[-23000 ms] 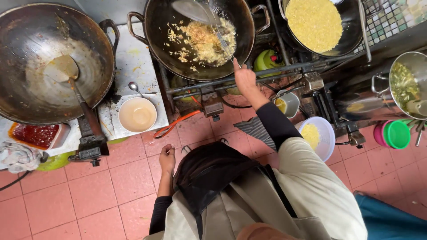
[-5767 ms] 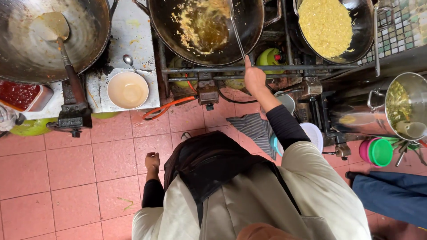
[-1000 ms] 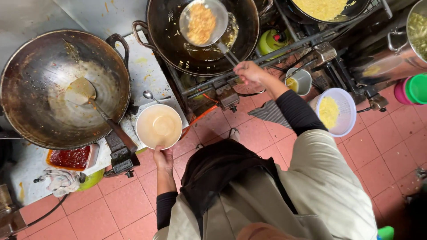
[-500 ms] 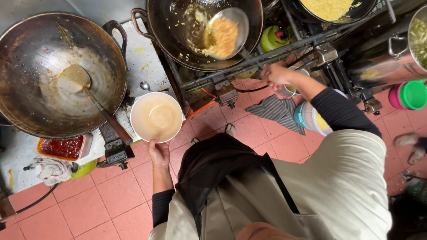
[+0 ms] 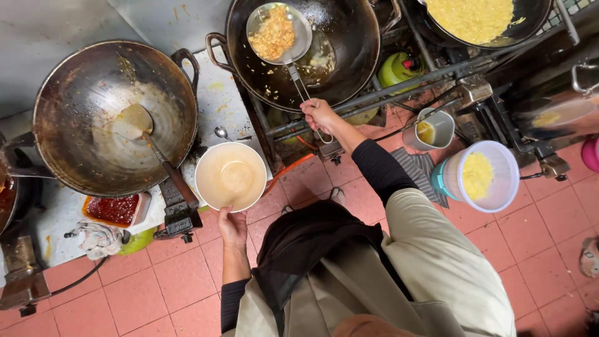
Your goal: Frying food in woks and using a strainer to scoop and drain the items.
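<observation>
- The right hand (image 5: pixel 319 113) has its grip wrapped round the wire handle of a round metal skimmer ladle (image 5: pixel 279 32), which hangs over the big dark wok (image 5: pixel 337 68) and carries browned fried bits.
- The left hand (image 5: pixel 232 226) pinches the near rim of a round cream bowl (image 5: pixel 231 176), held at the counter (image 5: pixel 212 100) edge beside the empty steel wok (image 5: pixel 93 125).

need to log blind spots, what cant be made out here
- Head view: the person's head and shoulders hide the floor below them.
- Right hand covers the skimmer handle's end.
- Top edge cuts off the pan of yellow food.
- Left hand hides part of the bowl rim.
</observation>
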